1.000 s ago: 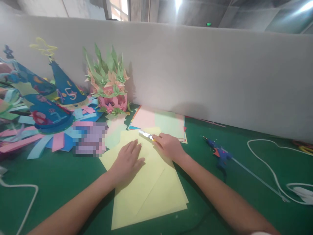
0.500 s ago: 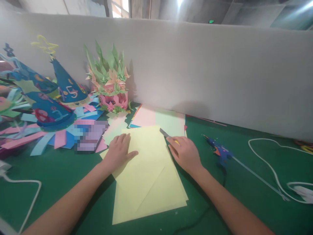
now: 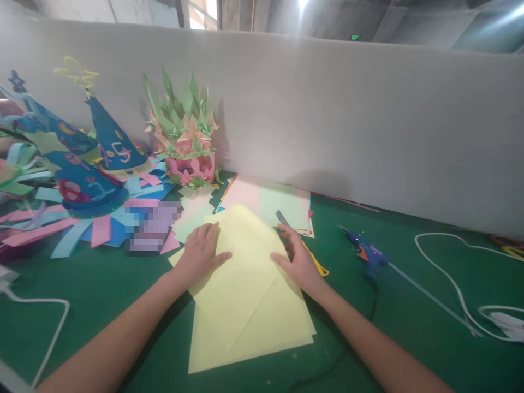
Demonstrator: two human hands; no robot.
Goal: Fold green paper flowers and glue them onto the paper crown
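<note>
Pale yellow sheets (image 3: 245, 295) lie overlapped on the green table, and a diagonal line crosses the lower part. My left hand (image 3: 204, 248) rests flat on their left side, fingers and thumb spread, holding nothing. At the right edge, my right hand (image 3: 297, 256) has its thumb over the yellow paper and its fingers curved beside it; the paper's upper right edge is blurred and looks lifted. A dark-bladed tool (image 3: 282, 218) with yellow handles (image 3: 319, 263) lies under or beside the right hand, partly hidden by it.
Blue cone hats (image 3: 117, 144) and a green-and-pink paper crown (image 3: 192, 136) stand at the left among paper strips. Pink and green sheets (image 3: 282, 204) lie behind. A blue glue gun (image 3: 370, 255) and white cable (image 3: 446, 267) are at the right. A pale partition (image 3: 368, 120) runs behind.
My right hand has shifted down and left, its thumb now on the paper. Yellow handles have come into view beneath it. The top of the yellow paper has moved. My left hand is nearly still.
</note>
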